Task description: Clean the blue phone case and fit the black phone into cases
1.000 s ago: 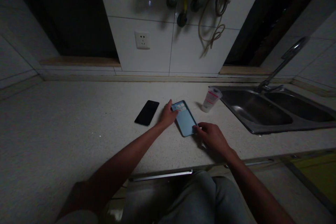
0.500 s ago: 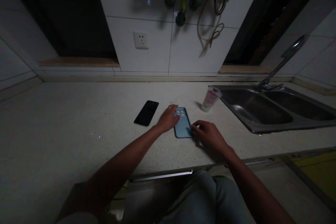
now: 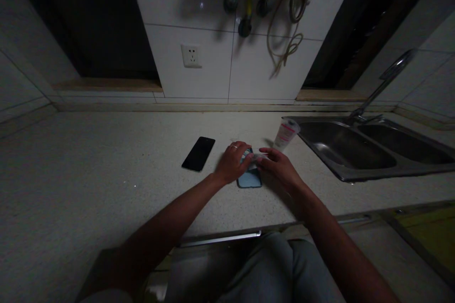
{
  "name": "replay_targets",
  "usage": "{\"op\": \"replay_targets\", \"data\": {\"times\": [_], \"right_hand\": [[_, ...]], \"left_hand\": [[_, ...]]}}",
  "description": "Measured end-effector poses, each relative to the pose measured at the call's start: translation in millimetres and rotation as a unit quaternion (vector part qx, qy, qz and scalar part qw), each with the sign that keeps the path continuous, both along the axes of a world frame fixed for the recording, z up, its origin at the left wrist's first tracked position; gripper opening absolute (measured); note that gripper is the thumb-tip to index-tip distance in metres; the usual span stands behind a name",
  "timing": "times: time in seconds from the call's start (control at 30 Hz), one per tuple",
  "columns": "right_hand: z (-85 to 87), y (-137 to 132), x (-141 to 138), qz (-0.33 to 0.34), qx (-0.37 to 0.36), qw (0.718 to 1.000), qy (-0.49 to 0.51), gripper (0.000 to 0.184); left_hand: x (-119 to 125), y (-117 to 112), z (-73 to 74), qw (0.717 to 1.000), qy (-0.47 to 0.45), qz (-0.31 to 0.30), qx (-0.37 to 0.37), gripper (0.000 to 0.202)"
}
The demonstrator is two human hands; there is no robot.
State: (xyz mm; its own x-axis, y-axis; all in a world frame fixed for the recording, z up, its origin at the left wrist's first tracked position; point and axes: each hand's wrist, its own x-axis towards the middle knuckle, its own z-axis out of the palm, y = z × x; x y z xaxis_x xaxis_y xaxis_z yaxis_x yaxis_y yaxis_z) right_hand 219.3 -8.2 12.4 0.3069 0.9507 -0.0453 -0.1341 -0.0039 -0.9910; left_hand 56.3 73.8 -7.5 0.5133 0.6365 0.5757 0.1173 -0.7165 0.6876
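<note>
A light blue phone case (image 3: 249, 180) lies on the counter, its camera cutouts partly hidden by fingers. My left hand (image 3: 232, 163), a ring on one finger, is closed over the upper left part of the case. A small pale, thin piece (image 3: 259, 156) shows above the case, between my two hands; its kind is unclear. My right hand (image 3: 279, 165) pinches the right end of this piece between thumb and fingers. To the left of my left hand, a black smartphone (image 3: 199, 154) rests flat, screen up.
A clear plastic cup (image 3: 286, 132) with pink print stands just behind my right hand. Farther right is a double steel sink (image 3: 346, 144) with a faucet (image 3: 382, 80). Tiled wall, a socket (image 3: 191, 56) and pipes are behind the counter (image 3: 117, 165). A drawer handle (image 3: 220, 238) runs along the front.
My right hand has moved up and left from the case's lower right edge and now holds the pale piece over it. My left hand has shifted slightly right, covering more of the cutouts.
</note>
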Motion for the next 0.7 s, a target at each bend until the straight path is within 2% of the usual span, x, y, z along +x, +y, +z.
{"op": "replay_targets", "data": {"times": [0.1, 0.2, 0.33, 0.47, 0.53, 0.6, 0.63, 0.7], "right_hand": [[-0.7, 5.3, -1.7, 0.015, 0.024, 0.998, 0.06, 0.046], [3.7, 7.8, -5.7, 0.05, 0.04, 0.994, 0.087, 0.046], [5.8, 11.3, -9.5, 0.058, 0.079, 0.993, 0.063, 0.049], [-0.4, 15.1, -4.8, 0.013, 0.101, 0.995, 0.003, 0.048], [-1.4, 15.8, 3.2, -0.032, 0.121, 0.992, -0.026, 0.044], [0.6, 16.2, 17.2, -0.127, 0.171, 0.974, -0.07, 0.039], [2.4, 16.6, 26.5, -0.197, 0.207, 0.953, -0.1, 0.037], [5.4, 18.7, 48.4, -0.365, 0.26, 0.88, -0.157, 0.036]], "left_hand": [[0.0, 6.2, -4.4, 0.998, 0.026, 0.034, 0.045, 0.037], [0.5, 8.6, -6.0, 0.999, 0.021, 0.032, 0.037, 0.044], [3.8, 7.7, -4.3, 0.999, -0.018, 0.01, -0.042, 0.03], [6.9, 10.6, -2.1, 0.985, -0.087, 0.044, -0.141, 0.022], [6.9, 13.8, -1.4, 0.977, -0.116, 0.054, -0.169, 0.024], [6.4, 16.5, -0.4, 0.969, -0.145, 0.054, -0.194, 0.024], [6.2, 17.4, 0.4, 0.964, -0.16, 0.051, -0.207, 0.022], [6.2, 18.1, 2.5, 0.952, -0.194, 0.04, -0.235, 0.016]]}}
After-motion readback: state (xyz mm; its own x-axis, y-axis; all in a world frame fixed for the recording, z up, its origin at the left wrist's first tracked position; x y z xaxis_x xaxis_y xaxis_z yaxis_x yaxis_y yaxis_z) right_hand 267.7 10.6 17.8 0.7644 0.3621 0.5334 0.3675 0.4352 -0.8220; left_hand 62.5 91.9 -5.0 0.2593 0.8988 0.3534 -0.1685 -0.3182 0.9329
